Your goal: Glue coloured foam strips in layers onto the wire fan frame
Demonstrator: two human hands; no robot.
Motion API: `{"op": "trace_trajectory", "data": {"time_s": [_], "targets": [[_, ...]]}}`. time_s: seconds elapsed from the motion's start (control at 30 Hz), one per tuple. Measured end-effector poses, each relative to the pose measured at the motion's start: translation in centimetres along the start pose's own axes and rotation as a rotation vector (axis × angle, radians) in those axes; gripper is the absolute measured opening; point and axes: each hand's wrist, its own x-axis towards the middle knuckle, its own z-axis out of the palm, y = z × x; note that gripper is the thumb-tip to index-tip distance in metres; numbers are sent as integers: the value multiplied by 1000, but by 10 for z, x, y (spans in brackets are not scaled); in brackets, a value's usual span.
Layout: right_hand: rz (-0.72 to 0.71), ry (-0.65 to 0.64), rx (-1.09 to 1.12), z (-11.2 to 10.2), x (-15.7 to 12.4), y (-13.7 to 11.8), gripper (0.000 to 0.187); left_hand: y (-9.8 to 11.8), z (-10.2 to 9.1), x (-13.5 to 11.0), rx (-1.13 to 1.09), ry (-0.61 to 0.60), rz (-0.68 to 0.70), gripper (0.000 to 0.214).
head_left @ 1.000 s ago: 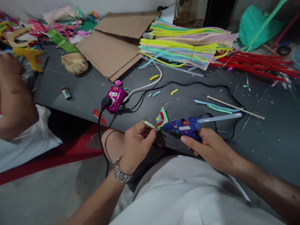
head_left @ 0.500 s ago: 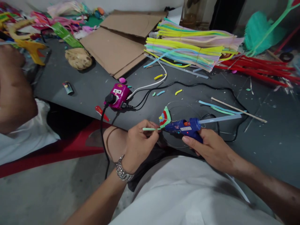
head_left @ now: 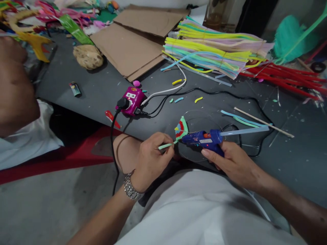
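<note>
glue tip at the corner of a small striped fan

the small striped fan (head_left: 181,126) sits at the near edge of the bench (head_left: 293,112), in front of the person's lap; whether it rests on the surface or is held just over it, i cannot tell. it is wedge-shaped, with curved bands of pale green, red and blue and a yellow bit at its narrow side, all soft and fuzzy-looking.

the left hand (head_left: 154,156) pinches a pale green strip (head_left: 166,146) between thumb and finger, and the strip seems to join the fan's lower corner. the right hand (head_left: 235,158) has its grip wrapped round the handle of a blue plastic glue gun (head_left: 201,139), nozzle at that same corner; whether the trigger is squeezed doesn't show. a cloudy, smooth glue stick (head_left: 245,130) juts from its back.

i'd judge the step in hand as gluing the strip to the fan's edge. the next move calls for a small dab, then pressing the strip down, fingertips away from the hot nozzle.

farther out lie a slim blue strip (head_left: 230,114) and a straight pale stick (head_left: 281,130); toward the bench's far edge, banded bundles of fuzzy stems (head_left: 204,56) and flat, creased cardboard (head_left: 133,47).
</note>
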Motion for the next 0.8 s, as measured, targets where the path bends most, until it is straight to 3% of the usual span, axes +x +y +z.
{"op": "trace_trajectory", "data": {"time_s": [0.23, 0.47, 0.8], "targets": [[-25, -12, 23, -1, 1, -3, 37, -14, -3, 8, 45, -50, 281, 13], [-39, -7, -1, -2, 2, -3, 34, -20, -5, 5, 77, -76, 193, 13], [-44, -4, -128, -3, 0, -3, 42, -21, -3, 2, 92, -68, 172, 14]]}}
